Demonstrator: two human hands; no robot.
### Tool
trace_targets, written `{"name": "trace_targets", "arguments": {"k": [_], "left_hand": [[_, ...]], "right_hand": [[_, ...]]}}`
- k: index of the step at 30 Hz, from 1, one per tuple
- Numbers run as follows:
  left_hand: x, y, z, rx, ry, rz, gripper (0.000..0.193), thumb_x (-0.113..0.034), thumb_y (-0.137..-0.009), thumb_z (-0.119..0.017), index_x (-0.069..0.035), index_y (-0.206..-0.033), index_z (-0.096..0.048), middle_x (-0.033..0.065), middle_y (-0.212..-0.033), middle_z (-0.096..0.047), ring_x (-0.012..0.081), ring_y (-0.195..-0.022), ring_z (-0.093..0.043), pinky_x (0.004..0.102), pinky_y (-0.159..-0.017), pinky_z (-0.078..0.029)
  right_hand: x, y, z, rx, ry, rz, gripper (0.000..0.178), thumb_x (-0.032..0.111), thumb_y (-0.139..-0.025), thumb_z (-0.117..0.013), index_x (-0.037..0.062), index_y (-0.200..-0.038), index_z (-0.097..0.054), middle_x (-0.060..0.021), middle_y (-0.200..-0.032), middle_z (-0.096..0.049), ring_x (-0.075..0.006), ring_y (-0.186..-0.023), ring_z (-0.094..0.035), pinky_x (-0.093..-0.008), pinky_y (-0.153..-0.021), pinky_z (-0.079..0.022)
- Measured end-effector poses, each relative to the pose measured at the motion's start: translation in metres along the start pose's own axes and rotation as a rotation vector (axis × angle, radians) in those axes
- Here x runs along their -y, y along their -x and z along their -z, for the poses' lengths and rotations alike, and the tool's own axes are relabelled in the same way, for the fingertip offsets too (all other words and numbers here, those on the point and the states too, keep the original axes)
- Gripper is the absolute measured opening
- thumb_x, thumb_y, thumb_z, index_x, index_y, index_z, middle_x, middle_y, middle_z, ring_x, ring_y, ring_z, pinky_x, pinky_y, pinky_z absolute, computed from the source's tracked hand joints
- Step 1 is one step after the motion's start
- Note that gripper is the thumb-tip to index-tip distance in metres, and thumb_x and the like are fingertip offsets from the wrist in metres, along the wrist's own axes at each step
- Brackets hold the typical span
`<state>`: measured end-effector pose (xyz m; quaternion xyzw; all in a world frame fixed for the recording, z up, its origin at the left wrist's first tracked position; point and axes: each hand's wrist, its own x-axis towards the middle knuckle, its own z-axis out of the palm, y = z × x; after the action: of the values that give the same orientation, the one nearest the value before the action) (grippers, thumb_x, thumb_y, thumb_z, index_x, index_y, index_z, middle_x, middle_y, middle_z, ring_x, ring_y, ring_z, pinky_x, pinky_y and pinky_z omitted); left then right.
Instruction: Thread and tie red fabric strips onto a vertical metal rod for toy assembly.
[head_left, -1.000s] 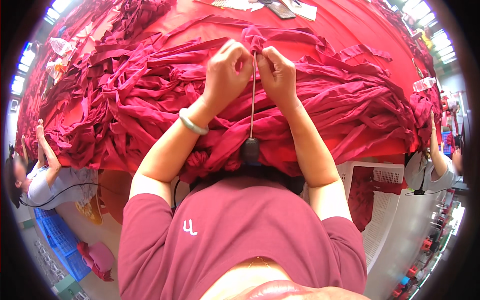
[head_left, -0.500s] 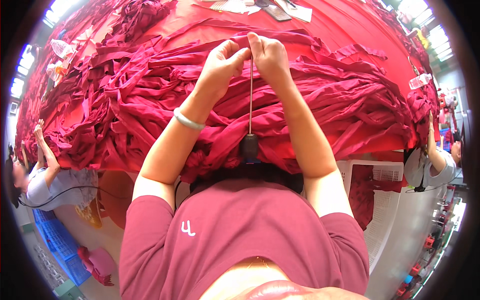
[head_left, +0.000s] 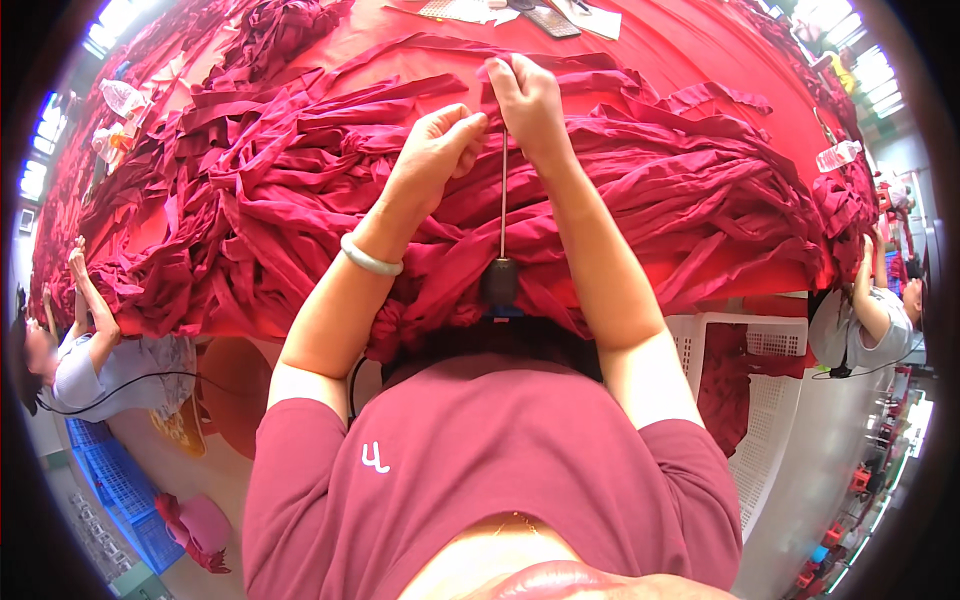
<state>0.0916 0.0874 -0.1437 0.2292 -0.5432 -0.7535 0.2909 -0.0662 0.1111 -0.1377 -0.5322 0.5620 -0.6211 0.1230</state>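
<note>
Right hand (head_left: 533, 108) up at the far end, fingers bunched close together, whatever they pinch hidden; left hand (head_left: 438, 150) half-curled, thumb close to the fingers, its hold impossible to tell. Between them, the thin, straight grey metal rod (head_left: 504, 195) runs near to far from its black cylindrical handle (head_left: 499, 283), its tip masked by the right hand, the nearer of the two. Around it spread crumpled crimson fabric strips (head_left: 260, 190). Compared with half a second ago, the left has dropped nearer and parted from the right!
</note>
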Motion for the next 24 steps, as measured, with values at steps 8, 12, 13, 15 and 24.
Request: {"name": "trace_targets", "arguments": {"k": [8, 12, 13, 15, 24], "left_hand": [[-0.012, -0.048, -0.011, 0.133, 0.396, 0.024, 0.023, -0.025, -0.099, -0.059, -0.005, -0.11, -0.065, 0.0002, -0.095, -0.068, 0.0083, -0.074, -0.062, 0.0226, -0.064, -0.05], [-0.007, -0.043, -0.008, 0.09, 0.365, -0.046, 0.019, -0.016, -0.098, -0.061, -0.004, -0.112, -0.065, -0.0003, -0.097, -0.068, 0.0077, -0.08, -0.065, 0.0234, -0.07, -0.054], [-0.004, -0.031, -0.012, 0.065, 0.301, -0.044, 0.018, -0.014, -0.097, -0.061, -0.004, -0.112, -0.064, -0.0004, -0.097, -0.068, 0.0071, -0.08, -0.065, 0.0233, -0.071, -0.054], [0.004, -0.013, -0.017, 0.066, 0.254, -0.059, 0.019, -0.018, -0.097, -0.062, -0.006, -0.111, -0.065, -0.0032, -0.093, -0.067, 0.0026, -0.073, -0.059, 0.0181, -0.061, -0.047], [0.002, -0.005, 0.009, 0.052, 0.218, 0.085, 0.029, -0.035, -0.098, -0.059, -0.006, -0.098, -0.065, -0.001, -0.078, -0.061, 0.0058, -0.06, -0.051, 0.0207, -0.052, -0.039]], "right_hand": [[0.041, 0.11, 0.009, 0.037, 0.121, -0.189, 0.033, 0.023, -0.096, -0.057, -0.0029, -0.077, -0.05, -0.0279, -0.067, -0.053, -0.0478, -0.068, -0.056, -0.0489, -0.057, -0.041], [0.028, 0.085, 0.029, 0.118, 0.062, -0.145, 0.037, 0.03, -0.1, -0.051, -0.0018, -0.082, -0.053, -0.0196, -0.066, -0.055, -0.0357, -0.058, -0.054, -0.0436, -0.057, -0.042], [0.026, 0.062, 0.034, 0.063, 0.047, -0.124, 0.039, 0.033, -0.101, -0.051, -0.002, -0.083, -0.055, -0.0164, -0.066, -0.055, -0.0305, -0.057, -0.054, -0.0423, -0.058, -0.042], [0.014, 0.014, 0.028, 0.065, -0.12, -0.228, 0.044, 0.037, -0.1, -0.052, -0.003, -0.082, -0.057, -0.0123, -0.065, -0.058, -0.0208, -0.058, -0.053, -0.0389, -0.057, -0.043], [0.039, 0.066, 0.007, 0.064, 0.042, -0.12, 0.021, 0.015, -0.092, -0.055, -0.0049, -0.091, -0.062, -0.0243, -0.074, -0.064, -0.0367, -0.073, -0.067, -0.0433, -0.067, -0.049]]}}
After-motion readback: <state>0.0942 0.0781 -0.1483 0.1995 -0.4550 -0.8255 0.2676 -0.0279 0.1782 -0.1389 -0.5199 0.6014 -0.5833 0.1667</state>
